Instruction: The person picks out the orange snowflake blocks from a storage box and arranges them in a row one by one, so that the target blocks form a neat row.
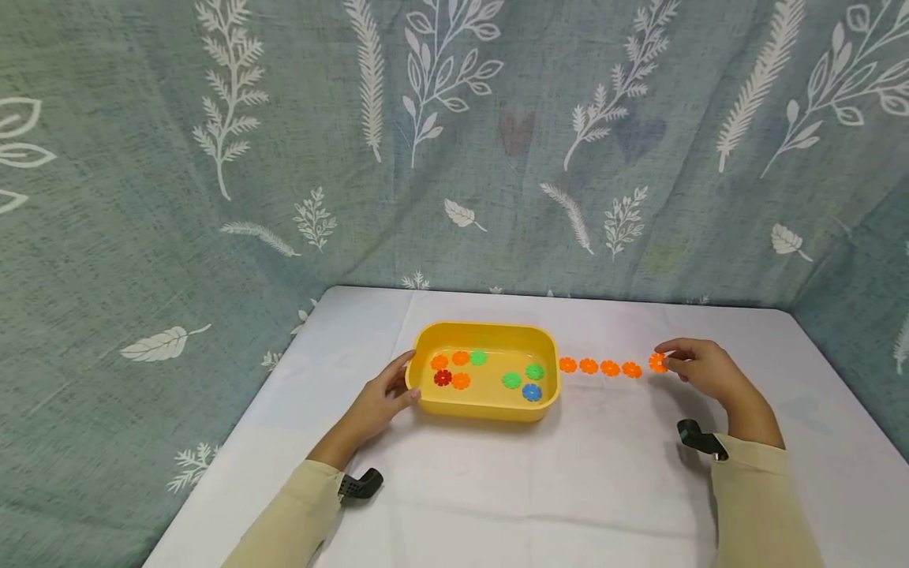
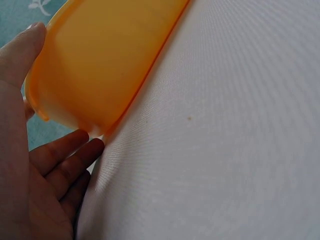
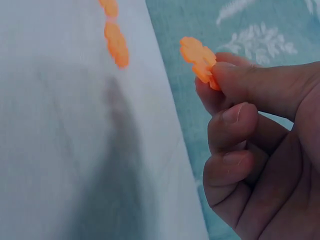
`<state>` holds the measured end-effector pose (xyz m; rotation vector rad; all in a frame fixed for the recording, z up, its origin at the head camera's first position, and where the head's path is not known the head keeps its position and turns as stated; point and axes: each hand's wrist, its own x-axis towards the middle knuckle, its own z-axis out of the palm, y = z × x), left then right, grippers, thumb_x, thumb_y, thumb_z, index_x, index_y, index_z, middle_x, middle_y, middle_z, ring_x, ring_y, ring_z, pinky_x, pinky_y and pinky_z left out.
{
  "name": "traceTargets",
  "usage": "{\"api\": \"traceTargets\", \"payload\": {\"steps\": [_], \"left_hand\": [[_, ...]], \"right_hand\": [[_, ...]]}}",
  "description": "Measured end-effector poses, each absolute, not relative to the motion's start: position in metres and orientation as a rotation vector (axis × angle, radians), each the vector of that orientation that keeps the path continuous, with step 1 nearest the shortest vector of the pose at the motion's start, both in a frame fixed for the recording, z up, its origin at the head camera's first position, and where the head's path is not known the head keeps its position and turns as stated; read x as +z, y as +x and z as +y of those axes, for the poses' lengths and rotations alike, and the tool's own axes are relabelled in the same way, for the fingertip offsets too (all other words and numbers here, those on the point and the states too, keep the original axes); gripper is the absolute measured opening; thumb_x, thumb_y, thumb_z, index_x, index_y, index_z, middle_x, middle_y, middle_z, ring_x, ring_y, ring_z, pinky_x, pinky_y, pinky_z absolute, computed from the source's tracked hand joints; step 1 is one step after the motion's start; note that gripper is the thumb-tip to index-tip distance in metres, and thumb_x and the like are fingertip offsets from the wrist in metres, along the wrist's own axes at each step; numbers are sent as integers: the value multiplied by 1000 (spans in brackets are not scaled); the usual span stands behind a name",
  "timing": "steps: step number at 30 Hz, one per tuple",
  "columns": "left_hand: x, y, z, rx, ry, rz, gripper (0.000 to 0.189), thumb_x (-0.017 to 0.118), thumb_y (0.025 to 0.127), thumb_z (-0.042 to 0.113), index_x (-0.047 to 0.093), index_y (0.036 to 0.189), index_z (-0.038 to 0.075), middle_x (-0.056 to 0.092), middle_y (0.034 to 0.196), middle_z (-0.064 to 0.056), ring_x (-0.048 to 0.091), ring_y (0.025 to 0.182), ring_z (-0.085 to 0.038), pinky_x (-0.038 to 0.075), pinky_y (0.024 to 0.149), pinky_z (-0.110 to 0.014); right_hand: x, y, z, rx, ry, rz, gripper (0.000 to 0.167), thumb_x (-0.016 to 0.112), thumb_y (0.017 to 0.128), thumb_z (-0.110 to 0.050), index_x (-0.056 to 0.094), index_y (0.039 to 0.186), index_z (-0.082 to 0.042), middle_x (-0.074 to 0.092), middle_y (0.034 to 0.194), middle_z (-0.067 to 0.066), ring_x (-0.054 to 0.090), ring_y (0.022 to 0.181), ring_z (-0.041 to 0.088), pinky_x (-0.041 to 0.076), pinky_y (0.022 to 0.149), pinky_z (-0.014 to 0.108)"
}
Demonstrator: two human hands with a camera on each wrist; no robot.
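Note:
A yellow plastic tray [image 1: 483,412] lies on the white table, holding several flower-shaped discs: orange, green, a red disc [image 1: 443,378] and a blue disc [image 1: 532,392]. My left hand [image 1: 379,402] holds the tray's left end, with the thumb at its rim; in the left wrist view the other fingers [image 2: 67,155] lie against the end wall. Between thumb and forefinger, my right hand [image 1: 706,371] pinches an orange flower disc [image 3: 200,60] above the table. Left of that hand, a row of orange discs [image 1: 610,368] runs out from the tray's right side.
White cloth covers the table [image 1: 604,489]. A grey-green curtain [image 1: 497,237] with white leaf prints hangs behind and along both sides. Dark wrist-camera mounts stick out at both sleeves, one of them the right mount [image 1: 699,439] low over the table.

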<state>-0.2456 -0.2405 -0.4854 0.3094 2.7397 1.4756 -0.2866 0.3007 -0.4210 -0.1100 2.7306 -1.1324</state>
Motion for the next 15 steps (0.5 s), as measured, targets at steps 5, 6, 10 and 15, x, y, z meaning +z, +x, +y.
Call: {"api": "traceTargets", "payload": {"steps": [5,6,10,15], "left_hand": [[-486,-246,-242,1467,321,2739,74,69,89,43,30,151,39,53,139,-7,49,126,-29,28,108,-59],[-486,-246,-242,1467,316,2739,74,70,89,43,30,151,40,53,139,-7,49,126,-29,28,108,-59],[-488,-246,-243,1460,304,2744,73,70,89,42,30,151,41,53,139,-8,49,125,-29,28,108,-59],[-487,-246,-241,1458,299,2750,73,70,89,43,31,151,41,53,139,-7,50,124,-28,30,108,-59]], "right_hand": [[-429,-288,306,-1151,-67,2737,31,57,98,-12,59,126,2,62,95,11,52,77,27,44,63,34],[-432,-289,305,-1149,-62,2738,31,57,98,-12,59,126,2,62,95,11,53,77,26,44,63,34],[-441,-292,300,-1138,-27,2739,30,56,97,-9,59,125,3,61,92,11,53,75,25,44,61,33],[-447,-293,303,-1107,-31,2769,29,55,97,-7,59,124,4,61,91,11,54,74,24,45,61,33]]}}
